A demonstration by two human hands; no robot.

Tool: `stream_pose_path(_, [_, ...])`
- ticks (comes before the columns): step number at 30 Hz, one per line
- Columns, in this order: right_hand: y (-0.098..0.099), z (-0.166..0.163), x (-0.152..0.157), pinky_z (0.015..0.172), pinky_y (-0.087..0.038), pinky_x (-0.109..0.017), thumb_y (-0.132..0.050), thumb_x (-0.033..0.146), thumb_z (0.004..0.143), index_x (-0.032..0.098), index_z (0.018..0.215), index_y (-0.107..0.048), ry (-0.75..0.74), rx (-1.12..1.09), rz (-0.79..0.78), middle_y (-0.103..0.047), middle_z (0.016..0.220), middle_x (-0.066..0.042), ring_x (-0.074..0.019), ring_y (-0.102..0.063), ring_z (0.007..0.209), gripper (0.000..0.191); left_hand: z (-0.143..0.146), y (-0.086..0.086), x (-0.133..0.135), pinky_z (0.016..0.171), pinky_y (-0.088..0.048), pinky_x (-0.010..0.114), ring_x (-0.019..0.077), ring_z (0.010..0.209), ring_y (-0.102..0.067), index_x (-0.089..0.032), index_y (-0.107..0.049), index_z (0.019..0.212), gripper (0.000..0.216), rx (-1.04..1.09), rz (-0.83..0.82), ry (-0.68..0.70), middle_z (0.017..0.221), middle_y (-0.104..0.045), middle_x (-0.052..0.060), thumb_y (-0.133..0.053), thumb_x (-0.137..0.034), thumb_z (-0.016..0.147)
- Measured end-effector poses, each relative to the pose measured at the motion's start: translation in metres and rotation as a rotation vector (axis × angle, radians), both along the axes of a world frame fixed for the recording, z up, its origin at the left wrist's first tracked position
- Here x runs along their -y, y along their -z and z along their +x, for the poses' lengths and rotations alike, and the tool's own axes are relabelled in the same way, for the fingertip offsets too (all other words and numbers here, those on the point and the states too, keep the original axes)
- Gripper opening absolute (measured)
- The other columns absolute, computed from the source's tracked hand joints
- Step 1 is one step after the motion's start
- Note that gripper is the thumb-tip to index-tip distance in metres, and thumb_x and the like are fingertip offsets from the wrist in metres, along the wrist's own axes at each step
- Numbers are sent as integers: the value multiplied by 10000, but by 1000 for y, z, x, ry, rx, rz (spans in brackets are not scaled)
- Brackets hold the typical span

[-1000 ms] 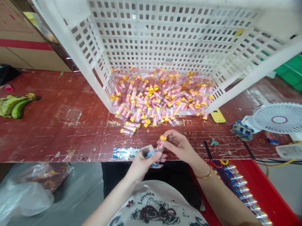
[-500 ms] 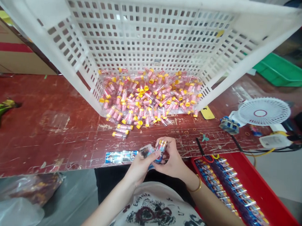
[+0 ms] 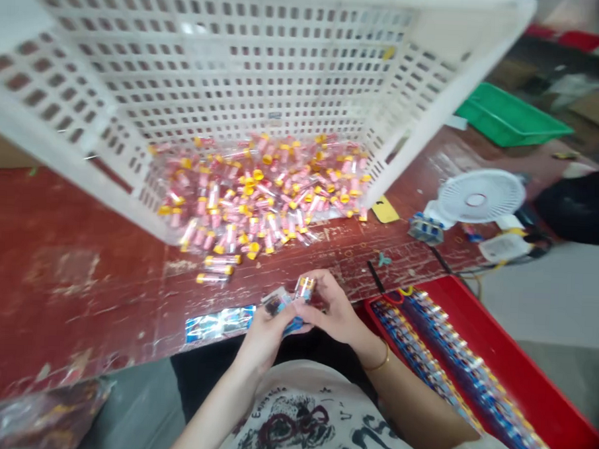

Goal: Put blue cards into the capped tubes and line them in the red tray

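Note:
My left hand (image 3: 263,334) is closed on small blue printed packets (image 3: 275,301) in front of my body, at the table's near edge. Fingers of my right hand (image 3: 336,317) curl round a small shiny wrapped tube (image 3: 305,287) with a yellow and blue print. Both hands touch each other, and the fingers partly hide what they hold. Left of them a strip of shiny blue packets (image 3: 220,324) lies along the edge. Beyond the hands, a few loose pink tubes with yellow caps (image 3: 218,270) lie on the table.
A white crate (image 3: 155,228) tipped on its side holds many pink, yellow-capped tubes (image 3: 261,203). On the right stand a white fan (image 3: 482,196), a green bin (image 3: 512,121) and a red tray (image 3: 521,366) with rows of blue packets. A yellow card (image 3: 385,210) lies by the crate.
The view has turned, so the crate and table sit further left and lower. Both hands stay together on the packets; my right thumb has moved in closer to the left fingers.

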State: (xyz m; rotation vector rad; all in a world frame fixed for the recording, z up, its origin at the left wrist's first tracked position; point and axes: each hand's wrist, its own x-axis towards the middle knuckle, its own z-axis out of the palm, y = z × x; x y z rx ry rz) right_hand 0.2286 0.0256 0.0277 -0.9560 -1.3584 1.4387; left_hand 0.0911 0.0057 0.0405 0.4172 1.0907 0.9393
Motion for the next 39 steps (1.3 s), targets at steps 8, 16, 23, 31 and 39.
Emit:
stream_pose_path(8, [42,131,17,725,-508,-286,-701,483,717,223,874,-551,606,87,-237,-635,861,-1,-142,-605,763,339,35,5,-11,731,-560,393,250,839,-662,-163,-682,1038,408,-61,-76,246,952,-721,103,-715,-397,706])
stream_pose_path(16, [115,330,80,533,-461,-227,-599,302,867,124,850,-559,1181,607,-651,-557,700,20,-82,-517,555,182,45,13,0,532,-565,348,255,793,-636,-193,-564,1247,529,-215,-89,430,915,-692,104,-645,-361,752])
stream_pose_path(23, [145,341,69,660,-509,-289,-563,328,892,127,1023,-569,1244,856,-641,-601,920,-40,-129,-586,739,240,44,10,-3,453,-550,312,248,795,-615,-160,-577,1239,508,-153,-90,395,951,-680,113,-623,-317,758])
stream_pose_path(31, [112,264,51,765,-459,-398,-563,236,770,135,1048,-518,1190,994,-176,-548,938,-92,-196,-514,726,299,8,18,4,510,-567,290,209,772,-622,-111,-665,1059,391,-146,20,252,920,-707,127,-696,-354,754])
stream_pose_path(39, [57,-61,-47,871,-502,-367,-509,115,853,289,922,-571,-8,516,609,-634,954,3,-208,-586,940,198,-74,27,29,667,-588,291,230,849,-705,-107,-689,968,351,-185,-55,-208,930,-749,137,-771,-313,696])
